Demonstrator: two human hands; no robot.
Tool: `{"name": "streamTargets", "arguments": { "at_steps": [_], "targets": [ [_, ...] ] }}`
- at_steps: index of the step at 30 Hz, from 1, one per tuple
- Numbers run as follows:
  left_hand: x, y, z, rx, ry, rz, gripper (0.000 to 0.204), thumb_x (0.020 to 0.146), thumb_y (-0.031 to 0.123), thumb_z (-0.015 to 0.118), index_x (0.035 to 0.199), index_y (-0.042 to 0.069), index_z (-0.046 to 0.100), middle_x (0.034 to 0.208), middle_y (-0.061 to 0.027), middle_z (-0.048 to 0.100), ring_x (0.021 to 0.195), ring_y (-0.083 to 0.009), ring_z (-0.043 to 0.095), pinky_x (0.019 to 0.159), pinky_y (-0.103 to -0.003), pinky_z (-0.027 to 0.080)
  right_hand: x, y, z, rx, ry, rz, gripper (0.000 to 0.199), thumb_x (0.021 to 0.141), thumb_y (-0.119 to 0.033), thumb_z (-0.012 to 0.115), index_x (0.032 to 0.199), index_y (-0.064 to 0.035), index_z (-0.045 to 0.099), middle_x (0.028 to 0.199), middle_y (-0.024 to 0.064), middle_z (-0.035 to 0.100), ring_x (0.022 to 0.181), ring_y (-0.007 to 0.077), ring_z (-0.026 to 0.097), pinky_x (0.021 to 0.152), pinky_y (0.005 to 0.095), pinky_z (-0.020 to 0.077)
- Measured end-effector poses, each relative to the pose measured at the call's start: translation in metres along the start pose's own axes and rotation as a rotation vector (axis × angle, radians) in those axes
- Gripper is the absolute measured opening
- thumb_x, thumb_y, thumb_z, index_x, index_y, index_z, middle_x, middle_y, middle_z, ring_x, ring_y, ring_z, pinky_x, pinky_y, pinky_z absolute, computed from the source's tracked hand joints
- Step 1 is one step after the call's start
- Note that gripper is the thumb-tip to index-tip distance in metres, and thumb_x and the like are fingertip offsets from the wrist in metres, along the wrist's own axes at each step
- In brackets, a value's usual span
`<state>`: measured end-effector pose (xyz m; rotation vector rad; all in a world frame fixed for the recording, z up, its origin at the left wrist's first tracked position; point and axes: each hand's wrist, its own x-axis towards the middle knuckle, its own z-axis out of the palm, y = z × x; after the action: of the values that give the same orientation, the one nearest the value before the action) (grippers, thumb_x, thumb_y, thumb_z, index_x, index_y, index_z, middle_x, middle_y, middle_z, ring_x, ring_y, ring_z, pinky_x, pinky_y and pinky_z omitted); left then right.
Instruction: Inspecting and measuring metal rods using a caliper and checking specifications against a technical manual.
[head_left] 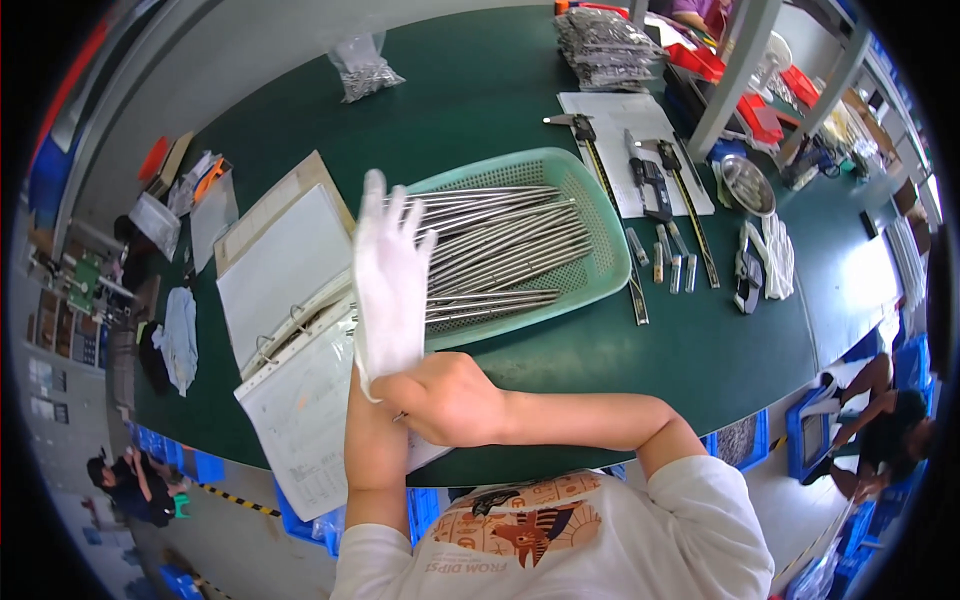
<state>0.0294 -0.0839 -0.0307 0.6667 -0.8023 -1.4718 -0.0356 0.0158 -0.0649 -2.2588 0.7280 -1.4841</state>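
Observation:
My left hand [388, 275] is raised, fingers spread, inside a white glove that covers it down to the wrist. My bare right hand [447, 398] grips the glove's cuff at my left wrist. Behind the gloved hand lies a light green plastic basket [592, 275] holding several long metal rods [500, 245]. An open ring binder [290, 330] with white pages lies just left of my hands on the green table [600, 360].
Calipers and rulers [650, 180] lie on white paper right of the basket, with small metal pieces and white gloves [775, 255] nearby. Bags of metal parts [605, 45] sit at the far edge. Another person [880, 420] sits at right, one more at lower left [130, 480].

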Motion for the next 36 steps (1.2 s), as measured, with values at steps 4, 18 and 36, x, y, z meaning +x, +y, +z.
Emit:
{"name": "streamTargets", "arguments": {
  "at_steps": [4, 18, 36],
  "targets": [
    [0.005, 0.008, -0.004, 0.025, 0.052, 0.068, 0.052, 0.088, 0.041, 0.043, 0.125, 0.005, 0.041, 0.122, -0.0149, 0.043, 0.12, -0.0263, 0.035, 0.101, -0.042, 0.022, 0.004, 0.006, -0.007, 0.049, -0.005, -0.056, 0.03, 0.064, -0.006, 0.06, 0.093, -0.0067, 0.054, 0.061, 0.0057, 0.054, 0.048, 0.0241, 0.054, 0.043, 0.0344, 0.0424],
    [0.041, 0.017, -0.041, 1.964, -0.437, 0.525, 0.026, 0.076, 0.014, 0.056, 0.1, 0.004, 0.057, 0.092, -0.0119, 0.056, 0.089, -0.0274, 0.055, 0.077, -0.038, 0.044, 0.041, 0.056, -0.204, -0.142, 0.727, 0.378, 0.021, 0.089, -0.016, 0.05, 0.088, -0.0001, 0.064, 0.053, -0.0048, 0.043, 0.05, 0.0036, 0.038, 0.045, 0.0219, 0.0283],
    [0.055, -0.001, -0.006, 2.36, -0.575, 0.206, 0.016, 0.081, 0.021, 0.054, 0.081, 0.004, 0.052, 0.079, -0.0158, 0.06, 0.075, -0.0326, 0.06, 0.066, -0.043, 0.048, 0.047, 0.063, -0.204, -0.005, 0.682, 0.265, 0.016, 0.087, -0.012, 0.052, 0.083, 0.0002, 0.062, 0.05, -0.0052, 0.037, 0.047, 0.0021, 0.029, 0.043, 0.0215, 0.022]
  ]
}}
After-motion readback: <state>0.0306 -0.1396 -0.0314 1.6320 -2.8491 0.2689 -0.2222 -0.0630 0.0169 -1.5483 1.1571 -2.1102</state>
